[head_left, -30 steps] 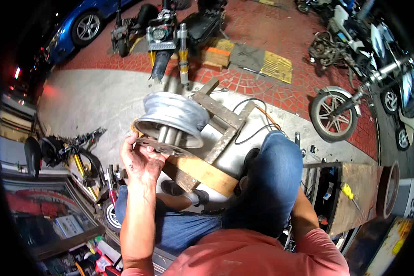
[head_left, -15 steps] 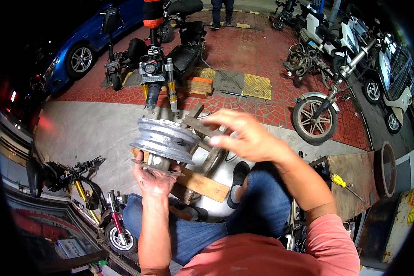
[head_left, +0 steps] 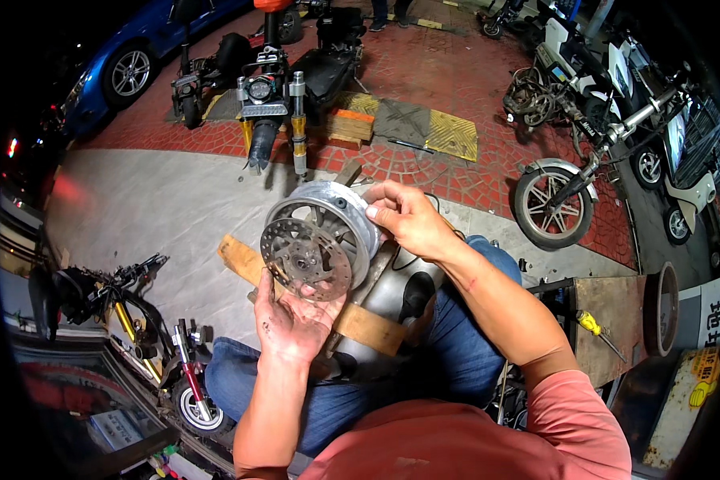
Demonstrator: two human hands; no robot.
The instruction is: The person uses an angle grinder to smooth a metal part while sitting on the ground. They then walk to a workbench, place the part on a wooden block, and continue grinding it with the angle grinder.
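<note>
I hold a grey metal wheel rim [head_left: 358, 231] tilted up toward me, with a perforated brake disc [head_left: 328, 268] on its near face. My left hand [head_left: 294, 320] cups the disc and hub from below, fingers curled up around the lower edge. My right hand [head_left: 408, 220] grips the upper right edge of the rim with thumb and fingers. Beneath the wheel are wooden boards [head_left: 370, 328] on a rough wooden frame, whose far end shows behind the rim. The frame is partly hidden by the wheel and my hands.
Disassembled scooters [head_left: 260, 116] stand ahead, a motorbike front wheel [head_left: 552, 204] at right. A wooden box top [head_left: 608, 300] carries a yellow-handled screwdriver [head_left: 590, 324]. A scooter with a red fork [head_left: 194, 380] is at lower left. A blue car [head_left: 104, 56] and another person's legs [head_left: 380, 14] are behind.
My right hand has come up from beside my knee and taken hold of the rim. The wheel has tipped from lying level to show its disc face, my left hand turning with it.
</note>
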